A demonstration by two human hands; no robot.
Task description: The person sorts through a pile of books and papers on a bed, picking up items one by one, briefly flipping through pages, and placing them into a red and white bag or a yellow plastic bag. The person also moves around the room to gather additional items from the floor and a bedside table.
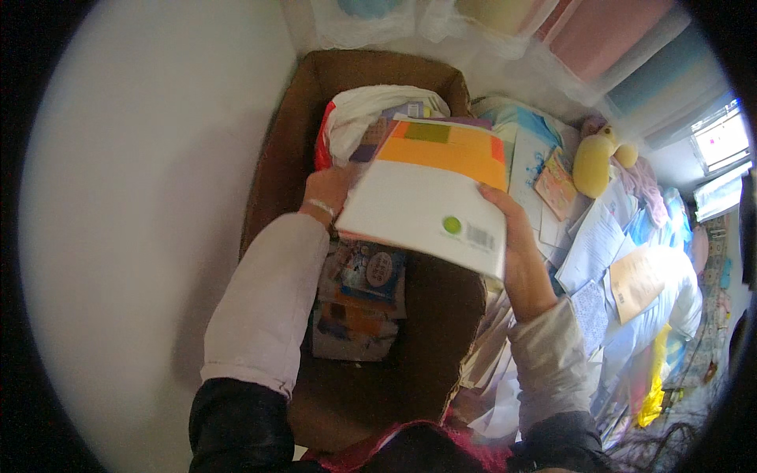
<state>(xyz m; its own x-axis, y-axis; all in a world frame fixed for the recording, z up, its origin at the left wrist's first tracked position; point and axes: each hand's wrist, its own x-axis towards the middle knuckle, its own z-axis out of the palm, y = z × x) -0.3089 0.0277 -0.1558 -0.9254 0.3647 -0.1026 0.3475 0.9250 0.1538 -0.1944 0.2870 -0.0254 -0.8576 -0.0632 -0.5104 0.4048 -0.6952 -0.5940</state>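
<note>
Above a deep brown cardboard box [443,331] I hold a thin paperback book [408,201] with a white and orange cover, tilted. A green dot and a barcode mark its lower corner. My right hand [520,248] grips its right edge, thumb on the cover and fingers underneath. At the left edge is my left hand [328,189], its fingers partly hidden by the book. Behind the book, a white plastic bag [366,103] with a red edge holds printed items. Deeper in the box lie a blue illustrated book [369,272] and an orange and white booklet [355,331].
A white wall [130,195] runs along the left. Right of the box, loose papers [591,248], a brown booklet [636,284], a small orange booklet [556,183] and a yellow plush toy [592,165] lie piled. Sheer curtains [591,35] hang behind.
</note>
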